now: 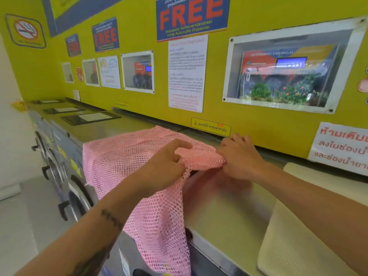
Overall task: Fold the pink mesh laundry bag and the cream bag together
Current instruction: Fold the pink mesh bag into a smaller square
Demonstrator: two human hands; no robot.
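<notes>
A yellow-green laundromat wall (249,120) runs across the background, covered with blue posters reading "FREE" in red letters (192,16), a white sheet of printed instructions (186,73) and framed windows showing dispenser equipment (288,70). Below it stretches the flat greyish-green top of a row of front-loading washing machines (229,212), whose round doors and dark handles recede down the left side. The pink open-weave mesh laundry bag (127,156) lies spread over the top of the nearest machine, its far edge close to the wall, and a long part of it hangs over the front edge and down the machine's face. The left hand (165,166) is curled into a bunched ridge of the mesh near the bag's right-hand edge, thumb and fingers pinching the fabric, the index finger raised over the top. The right hand (239,156) grips the same bunched edge from the other side, fingers folded round it and knuckles toward the wall; the two hands sit just beside each other. The cream fine-knit fabric bag (294,242) lies flat on the machine top at lower right, well apart from the pink bag, under the right forearm. A white sign with red Thai lettering (342,148) hangs on the wall above it.
</notes>
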